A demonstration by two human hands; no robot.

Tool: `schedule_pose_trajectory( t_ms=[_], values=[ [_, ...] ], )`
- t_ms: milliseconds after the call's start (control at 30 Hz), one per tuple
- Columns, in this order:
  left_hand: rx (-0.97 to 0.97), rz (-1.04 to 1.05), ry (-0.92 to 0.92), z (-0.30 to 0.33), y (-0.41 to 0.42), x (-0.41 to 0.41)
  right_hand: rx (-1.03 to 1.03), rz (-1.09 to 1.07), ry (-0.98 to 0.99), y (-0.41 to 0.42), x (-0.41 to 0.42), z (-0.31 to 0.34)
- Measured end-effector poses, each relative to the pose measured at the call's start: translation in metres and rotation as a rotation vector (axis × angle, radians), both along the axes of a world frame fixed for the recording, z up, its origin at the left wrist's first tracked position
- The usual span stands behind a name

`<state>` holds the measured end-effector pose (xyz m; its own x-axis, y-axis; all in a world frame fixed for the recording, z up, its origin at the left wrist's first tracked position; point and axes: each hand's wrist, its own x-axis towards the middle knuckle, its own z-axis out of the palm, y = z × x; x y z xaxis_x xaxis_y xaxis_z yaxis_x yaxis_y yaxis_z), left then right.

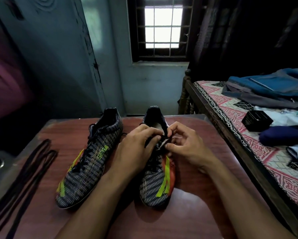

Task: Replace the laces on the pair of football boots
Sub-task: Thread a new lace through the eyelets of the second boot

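Far left of our hands, the spare laces (22,171) lie along the desk (187,204) edge. Just left, the left boot (91,159) stands laced and untouched. Our left hand (136,150) and right hand (182,144) both pinch the old lace (163,139) at the top eyelets of the right boot (156,180). We judge unlacing has just begun; next, draw the lace free eyelet by eyelet. The bed (248,135) crowds the right; open desk lies near us.
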<state>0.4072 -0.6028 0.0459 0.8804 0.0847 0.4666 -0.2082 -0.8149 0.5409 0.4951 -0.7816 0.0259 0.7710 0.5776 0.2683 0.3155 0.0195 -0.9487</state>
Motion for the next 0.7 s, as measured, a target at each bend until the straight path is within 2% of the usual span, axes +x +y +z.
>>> schedule_pose_trajectory(
  t_ms=[67,200,467,700],
  values=[
    [0.119,0.045,0.067,0.004,-0.002,-0.004,0.011,0.006,0.014,0.000,0.000,0.000],
    [0.223,0.110,0.093,0.013,-0.002,-0.009,0.023,0.014,0.020,-0.001,0.000,0.000],
    [0.221,0.143,0.116,0.016,0.002,-0.007,0.030,0.036,0.070,0.001,0.002,-0.003],
    [0.247,0.074,0.140,0.013,-0.002,-0.008,0.042,0.033,0.042,0.001,0.000,0.000]
  ],
)
